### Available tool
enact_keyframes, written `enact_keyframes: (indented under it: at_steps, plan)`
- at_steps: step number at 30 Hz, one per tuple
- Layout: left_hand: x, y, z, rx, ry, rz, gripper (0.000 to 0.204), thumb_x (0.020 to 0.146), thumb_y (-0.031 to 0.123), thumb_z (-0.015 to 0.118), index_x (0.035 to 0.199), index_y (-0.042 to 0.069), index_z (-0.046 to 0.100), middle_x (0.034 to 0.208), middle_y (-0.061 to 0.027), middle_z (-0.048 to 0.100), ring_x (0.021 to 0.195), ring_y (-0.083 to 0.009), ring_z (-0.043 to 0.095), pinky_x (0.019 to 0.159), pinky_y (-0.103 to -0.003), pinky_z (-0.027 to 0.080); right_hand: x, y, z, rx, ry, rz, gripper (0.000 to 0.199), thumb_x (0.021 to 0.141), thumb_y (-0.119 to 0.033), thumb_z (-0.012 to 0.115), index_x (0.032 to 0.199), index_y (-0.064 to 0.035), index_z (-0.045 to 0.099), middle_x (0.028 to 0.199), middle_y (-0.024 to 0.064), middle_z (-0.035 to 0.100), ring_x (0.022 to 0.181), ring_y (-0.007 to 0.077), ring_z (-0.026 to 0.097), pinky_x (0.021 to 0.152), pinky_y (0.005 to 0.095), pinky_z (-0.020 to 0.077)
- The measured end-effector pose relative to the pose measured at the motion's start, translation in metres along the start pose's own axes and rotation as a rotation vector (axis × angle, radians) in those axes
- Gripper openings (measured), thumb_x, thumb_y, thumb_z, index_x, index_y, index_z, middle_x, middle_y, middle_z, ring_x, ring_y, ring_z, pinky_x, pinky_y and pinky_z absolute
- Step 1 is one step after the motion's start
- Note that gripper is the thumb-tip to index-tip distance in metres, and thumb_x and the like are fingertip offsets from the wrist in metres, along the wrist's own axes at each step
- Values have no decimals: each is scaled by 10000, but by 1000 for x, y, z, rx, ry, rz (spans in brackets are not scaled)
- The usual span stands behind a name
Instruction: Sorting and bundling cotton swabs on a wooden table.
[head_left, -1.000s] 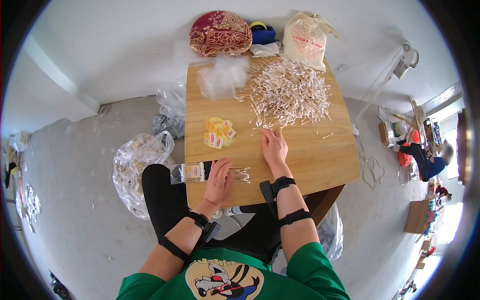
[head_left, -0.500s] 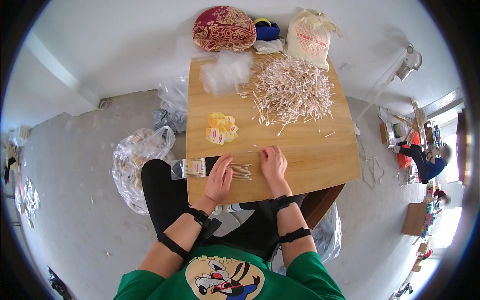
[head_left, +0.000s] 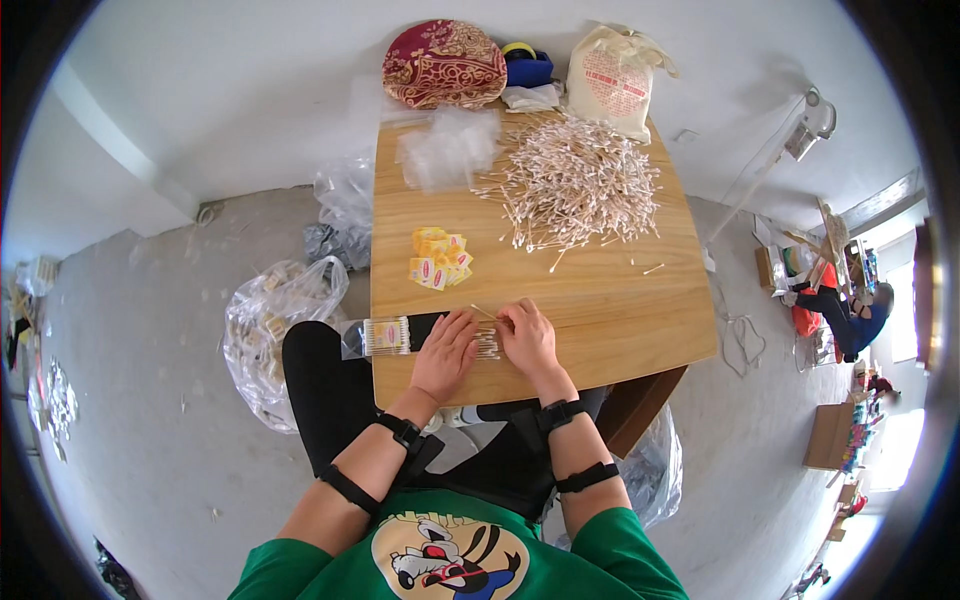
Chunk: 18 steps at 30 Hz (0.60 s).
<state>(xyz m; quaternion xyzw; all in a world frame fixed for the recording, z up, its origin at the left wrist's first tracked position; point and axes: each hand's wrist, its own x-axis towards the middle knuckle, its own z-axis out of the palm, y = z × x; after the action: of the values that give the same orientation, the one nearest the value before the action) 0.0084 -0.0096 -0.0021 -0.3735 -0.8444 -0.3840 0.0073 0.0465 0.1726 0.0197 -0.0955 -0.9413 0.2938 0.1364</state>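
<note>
My left hand [head_left: 446, 358] lies flat with its fingers stretched over a row of cotton swabs [head_left: 487, 346] near the table's front edge. My right hand [head_left: 530, 338] is just to the right of that row, its fingertips pinching a single cotton swab [head_left: 483, 312] that slants up to the left. Left of my left hand lies a clear bag of cotton swabs [head_left: 386, 336] with a yellow label card inside, its end reaching past the table edge. A black strip [head_left: 424, 324] shows between this bag and my left hand. My palm hides part of the row.
A big heap of loose cotton swabs [head_left: 585, 185] covers the back right of the wooden table [head_left: 630, 320]. Yellow cards [head_left: 438, 260] and clear plastic bags [head_left: 450, 150] lie at left. Behind stand a cloth bag [head_left: 610, 85], a tape dispenser [head_left: 527, 68] and a red patterned cushion [head_left: 445, 65].
My right hand has moved left and slightly nearer, bringing the swab to the end of the row by my left hand. My left hand has shifted slightly right over the row.
</note>
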Motion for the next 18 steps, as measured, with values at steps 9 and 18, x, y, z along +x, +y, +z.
enact_keyframes:
  at_steps: [9,18]
  plan:
    - [-1,2,0,-33,-19,-31,352,986,202,497,1240,-21,591,1355,-158,546,1341,-307,442,1160,-444,300,10,23,-3,-93,302,136,118,833,-68,650,951,-56,647,930,122,636,878,348,620,741,416,512]
    - [-2,5,-11,-496,127,-254,440,1044,313,422,1298,-26,540,1397,-200,508,1329,-336,453,1122,-380,338,-15,2,17,486,245,115,191,997,-122,530,1115,3,612,1061,171,648,994,309,634,883,354,492]
